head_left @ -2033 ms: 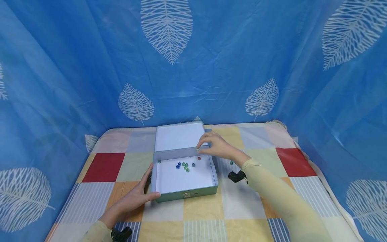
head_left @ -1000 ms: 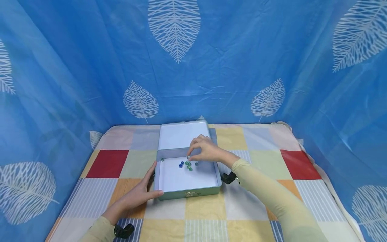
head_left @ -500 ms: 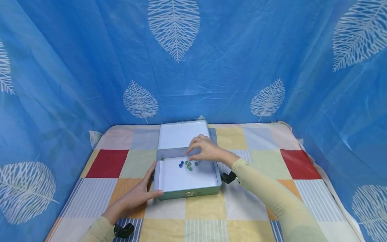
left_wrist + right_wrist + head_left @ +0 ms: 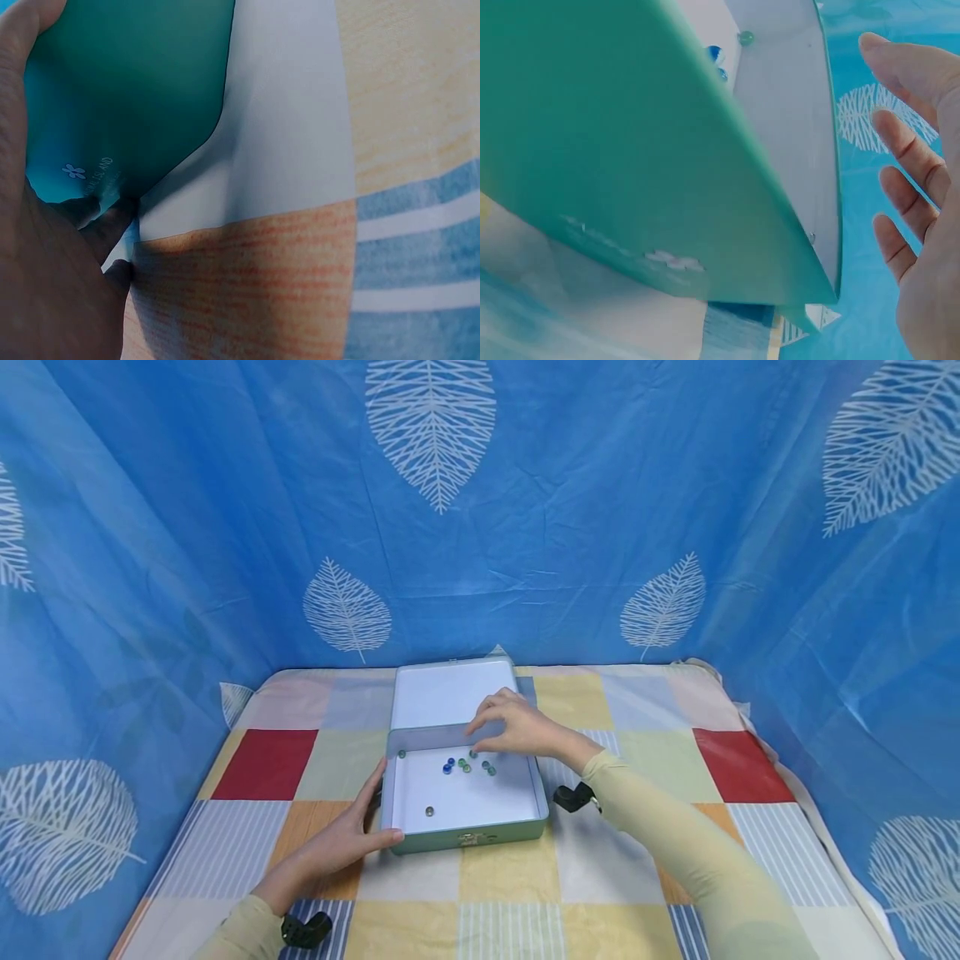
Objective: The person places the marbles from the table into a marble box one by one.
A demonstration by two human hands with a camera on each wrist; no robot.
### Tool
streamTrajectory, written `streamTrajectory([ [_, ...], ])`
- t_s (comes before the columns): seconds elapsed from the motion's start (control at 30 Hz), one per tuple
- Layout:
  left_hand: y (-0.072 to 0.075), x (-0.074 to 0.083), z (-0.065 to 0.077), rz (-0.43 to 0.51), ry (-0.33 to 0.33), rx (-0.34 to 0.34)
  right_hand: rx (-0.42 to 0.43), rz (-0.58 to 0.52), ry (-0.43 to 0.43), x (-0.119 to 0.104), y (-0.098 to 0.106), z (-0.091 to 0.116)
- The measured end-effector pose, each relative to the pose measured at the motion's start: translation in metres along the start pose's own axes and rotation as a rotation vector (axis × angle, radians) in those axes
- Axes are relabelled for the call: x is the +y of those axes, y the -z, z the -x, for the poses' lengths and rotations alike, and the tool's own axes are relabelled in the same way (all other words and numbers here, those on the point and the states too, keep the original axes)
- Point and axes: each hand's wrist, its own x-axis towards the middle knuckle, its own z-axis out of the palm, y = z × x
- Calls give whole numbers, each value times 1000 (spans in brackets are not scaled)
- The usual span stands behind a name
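Note:
A green metal box (image 4: 480,837) with a white lining stands on the table, its hinged lid (image 4: 450,689) laid back behind it. Several glass marbles lie inside: two blue marbles (image 4: 447,768) and green marbles (image 4: 467,768) near the middle, a green one (image 4: 401,754) by the back left corner, a brownish one (image 4: 430,811) toward the front left. My left hand (image 4: 341,843) rests spread against the box's left side, thumb at the front corner. Over the back right of the box hovers my right hand (image 4: 517,724), thumb and fingers apart and holding nothing; a marble (image 4: 473,753) shows just below its fingertips.
A patchwork-check cloth (image 4: 510,935) covers the table. Blue curtains (image 4: 555,527) with white leaf prints hang behind and on both sides. Each wrist carries a black strap-on device, one at the left wrist (image 4: 306,932) and one at the right (image 4: 573,797).
My right hand moved from the box's back right edge with a marble, lowered, and let it go. Marbles in the middle scattered; a brownish one now lies front left. My left hand stayed on the box.

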Motion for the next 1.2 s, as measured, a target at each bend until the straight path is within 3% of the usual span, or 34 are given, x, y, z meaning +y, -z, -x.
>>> streamTrajectory([
  [0.33,0,1,1,14,-31,-7,87,-114,-32,14,29,27],
  [0.67,1,0,0,5,-20,-17,178,-190,-124,37,56,67],
  [0.83,0,0,0,-3,-9,-16,190,-191,-138,47,59,82],
  [1.2,0,0,0,-1,-27,-17,168,-120,-270,81,49,120],
])
